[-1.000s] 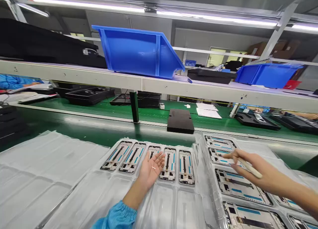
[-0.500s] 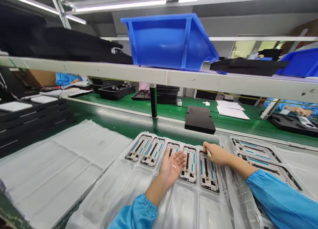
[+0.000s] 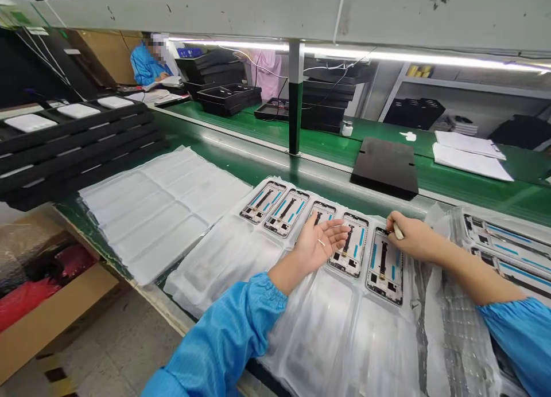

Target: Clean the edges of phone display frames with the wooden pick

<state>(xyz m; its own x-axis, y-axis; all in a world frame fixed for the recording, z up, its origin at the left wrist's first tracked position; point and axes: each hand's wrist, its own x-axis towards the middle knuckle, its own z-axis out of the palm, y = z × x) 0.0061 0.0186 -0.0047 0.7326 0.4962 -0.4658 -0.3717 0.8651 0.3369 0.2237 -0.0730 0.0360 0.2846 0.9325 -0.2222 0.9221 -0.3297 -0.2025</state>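
Observation:
My left hand [image 3: 321,245] lies palm up and open on a clear plastic tray [image 3: 241,259], over the row of phone frames [image 3: 275,207] set in its far pockets. My right hand [image 3: 408,239] is closed on a thin pale stick [image 3: 398,232] and rests at the top of the rightmost phone frame [image 3: 384,265] in that row. Both arms wear blue sleeves. A second tray of phone frames [image 3: 499,236] sits to the right.
Empty clear trays [image 3: 159,207] lie at the left, beside black foam trays [image 3: 64,150]. A green conveyor [image 3: 344,144] runs behind with a black pad [image 3: 385,167] and white papers [image 3: 467,153]. A post [image 3: 295,98] stands mid-belt. Another person in blue [image 3: 148,61] sits far left.
My right hand moved from the right-hand tray to the rightmost frame of the middle tray, still holding the stick. The view tilted down and left; the left hand stayed put.

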